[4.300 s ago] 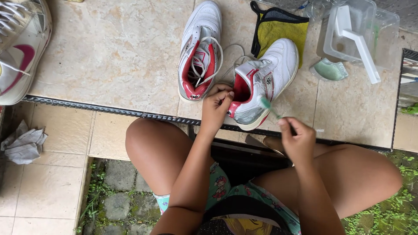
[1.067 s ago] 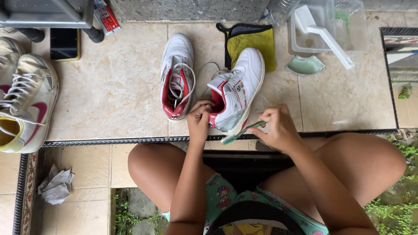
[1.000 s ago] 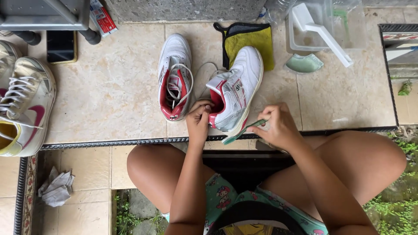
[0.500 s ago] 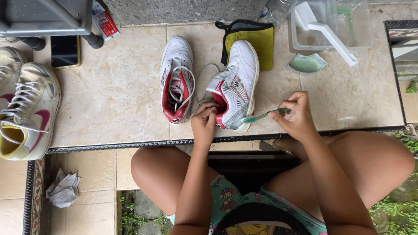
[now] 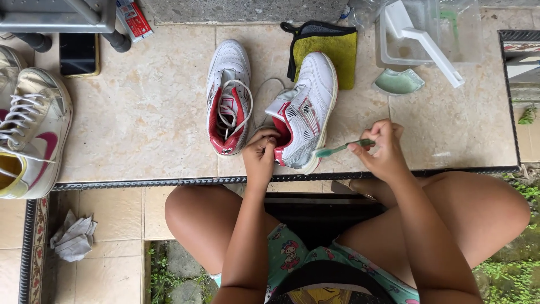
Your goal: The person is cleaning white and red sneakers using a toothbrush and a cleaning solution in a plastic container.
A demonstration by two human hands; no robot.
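Left hand (image 5: 261, 155) clamps the heel of the tilted white sneaker (image 5: 304, 112) on the tiled surface (image 5: 140, 112), right hand (image 5: 382, 149) pinches the green toothbrush (image 5: 340, 148) — bristles at the sole edge — best kept short, light strokes.

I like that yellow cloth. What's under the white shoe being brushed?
The toe of the tilted white shoe lies on the yellow cloth; its heel end is over the tiled floor. The left hand steadies it, and the right hand holds a green toothbrush. The cloth beneath the toe is hidden.
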